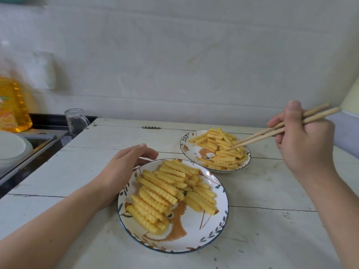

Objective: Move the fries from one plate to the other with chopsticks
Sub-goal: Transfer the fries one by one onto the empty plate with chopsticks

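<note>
White planks form the table [77,171], set against a pale wall. Your left hand [124,167] rests relaxed and uncurled against the rim of the near plate [194,239], apparently to keep it from sliding. Your right hand [303,140] grips the chopsticks [272,133], tips close together over the fries [223,150] heaped on the far plate [184,142]. More fries lie on the near plate. No fry is visibly pinched.
</note>
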